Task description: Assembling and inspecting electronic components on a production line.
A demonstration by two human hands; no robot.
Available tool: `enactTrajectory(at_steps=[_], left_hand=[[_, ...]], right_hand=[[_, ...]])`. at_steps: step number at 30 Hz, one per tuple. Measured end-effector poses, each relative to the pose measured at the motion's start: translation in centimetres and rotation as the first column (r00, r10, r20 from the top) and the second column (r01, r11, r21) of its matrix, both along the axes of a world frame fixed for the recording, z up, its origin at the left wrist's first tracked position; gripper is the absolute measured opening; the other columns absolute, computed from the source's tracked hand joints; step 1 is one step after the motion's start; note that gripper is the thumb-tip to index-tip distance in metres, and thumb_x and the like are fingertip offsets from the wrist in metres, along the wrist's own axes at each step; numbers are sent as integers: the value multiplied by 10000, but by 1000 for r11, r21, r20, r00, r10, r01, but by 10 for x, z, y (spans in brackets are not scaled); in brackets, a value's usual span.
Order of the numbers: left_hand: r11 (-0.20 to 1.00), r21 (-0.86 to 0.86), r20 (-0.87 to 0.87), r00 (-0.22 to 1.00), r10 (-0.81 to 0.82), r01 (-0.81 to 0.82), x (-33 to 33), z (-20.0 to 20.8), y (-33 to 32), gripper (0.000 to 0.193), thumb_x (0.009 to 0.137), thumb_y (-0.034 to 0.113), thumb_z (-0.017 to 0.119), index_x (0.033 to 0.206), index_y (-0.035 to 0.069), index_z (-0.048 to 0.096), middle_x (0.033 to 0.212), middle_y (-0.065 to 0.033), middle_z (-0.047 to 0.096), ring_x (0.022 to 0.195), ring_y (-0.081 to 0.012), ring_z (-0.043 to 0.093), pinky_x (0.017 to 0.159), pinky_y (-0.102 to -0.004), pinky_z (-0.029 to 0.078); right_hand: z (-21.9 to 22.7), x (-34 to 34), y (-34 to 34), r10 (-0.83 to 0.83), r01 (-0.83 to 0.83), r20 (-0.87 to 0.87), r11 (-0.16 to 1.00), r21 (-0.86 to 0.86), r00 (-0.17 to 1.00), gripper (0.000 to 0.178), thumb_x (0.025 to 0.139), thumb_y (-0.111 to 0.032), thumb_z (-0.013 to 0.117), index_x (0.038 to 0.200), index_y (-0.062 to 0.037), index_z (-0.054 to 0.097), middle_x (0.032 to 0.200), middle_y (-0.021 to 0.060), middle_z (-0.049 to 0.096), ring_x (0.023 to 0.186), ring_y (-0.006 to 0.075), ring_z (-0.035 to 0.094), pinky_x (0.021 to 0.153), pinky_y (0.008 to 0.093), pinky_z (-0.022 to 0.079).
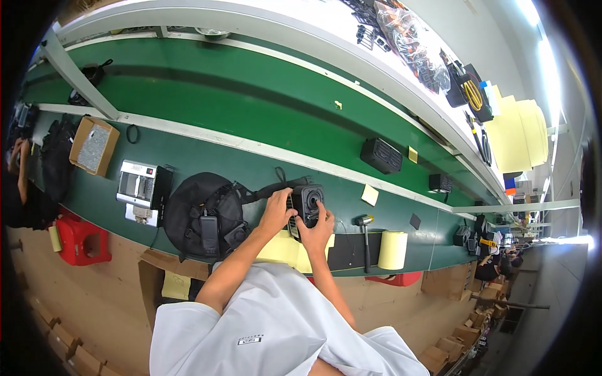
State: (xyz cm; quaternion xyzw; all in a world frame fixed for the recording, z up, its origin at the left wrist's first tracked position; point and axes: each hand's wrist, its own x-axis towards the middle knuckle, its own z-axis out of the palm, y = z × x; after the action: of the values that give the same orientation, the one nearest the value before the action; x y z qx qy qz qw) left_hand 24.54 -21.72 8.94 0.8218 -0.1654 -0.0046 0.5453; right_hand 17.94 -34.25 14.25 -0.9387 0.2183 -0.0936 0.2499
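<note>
My two hands hold a black box-shaped device (pixel 302 199) with rounded corners and a round, lens-like or speaker-like part on its front face. My left hand (pixel 274 214) is closed on its left side, beside a ribbed or slotted panel. My right hand (pixel 317 232) grips the lower right, with fingers at the round part. Beneath the hands lie yellow sheets (pixel 276 250) on the green bench (pixel 251 166). A black round bag (pixel 188 194) with a strap sits just left of my left hand. To the right of my right hand lie a hammer (pixel 367 244) and a roll of yellow paper (pixel 393 249).
A small press-like machine (pixel 139 185) and a cardboard box (pixel 103 122) of small parts stand at the left. A black ribbed block (pixel 380 155) sits behind the bench's white rail. Overhead, a white shelf (pixel 313 31) carries bagged parts. At far left, another person's arm (pixel 24 169) shows.
</note>
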Motion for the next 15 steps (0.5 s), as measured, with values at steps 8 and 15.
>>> enactTrajectory(at_steps=[8,15], left_hand=[[1000,-15,-70,997,-14,13,1,0,2,670,674,65,800,1253,18,466,1200,-188,567,1155,-378,504,969,-456,399],[999,-21,-82,996,-32,30,4,6,3,659,667,64,806,1233,18,471,1164,-183,584,1135,-370,513,961,-444,404]], right_hand=[[0,0,4,-23,23,-31,999,-27,999,753,673,-332,815,1340,-161,509,1228,261,479,1096,413,514,919,498,430],[-3,-2,3,-20,20,8,999,-39,1000,735,674,-357,793,1337,-190,522,1270,255,466,1090,417,500,905,517,404]])
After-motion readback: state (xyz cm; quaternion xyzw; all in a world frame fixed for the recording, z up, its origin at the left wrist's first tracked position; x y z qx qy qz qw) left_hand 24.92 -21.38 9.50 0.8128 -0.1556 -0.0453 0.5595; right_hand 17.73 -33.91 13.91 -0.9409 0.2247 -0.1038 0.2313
